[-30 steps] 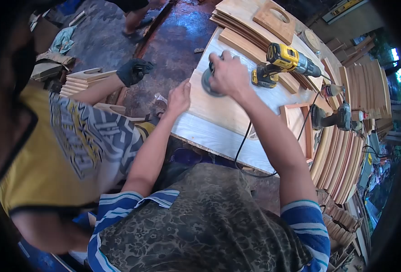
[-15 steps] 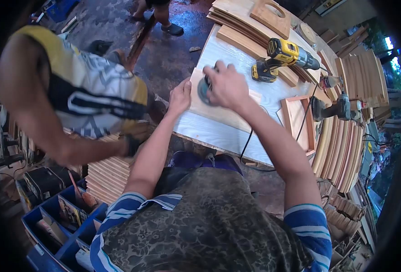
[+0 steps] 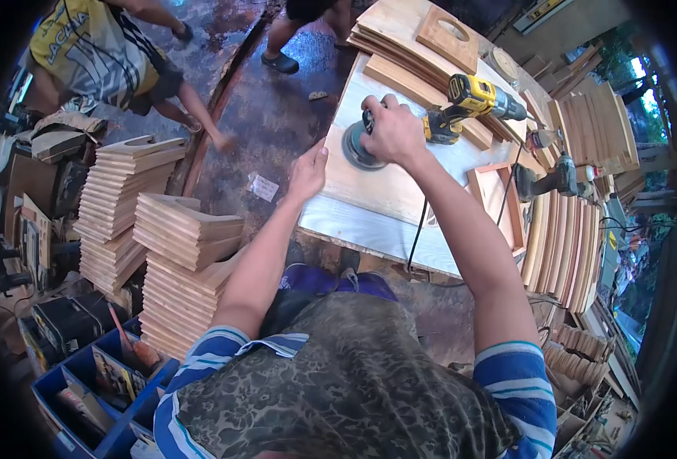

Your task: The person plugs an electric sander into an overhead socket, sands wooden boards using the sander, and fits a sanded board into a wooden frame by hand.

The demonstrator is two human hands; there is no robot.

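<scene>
My right hand is wrapped over the top of a round electric sander, whose disc lies flat on a pale wooden board. The board rests on a white-topped worktable. My left hand grips the board's left edge, thumb on top and the other fingers partly hidden. A dark power cord hangs over the table's near edge. Just beyond my right hand, a yellow and black cordless drill stands on the table.
Stacked wooden pieces and a shallow wooden frame share the table. A second drill lies at the right. Tall stacks of cut boards and a blue divided crate stand at the left. One co-worker is at the upper left; another person's legs show above.
The sander and my right hand have shifted slightly right and down on the board. The co-worker at left has moved up and away, uncovering the wooden stacks. My left hand keeps its hold.
</scene>
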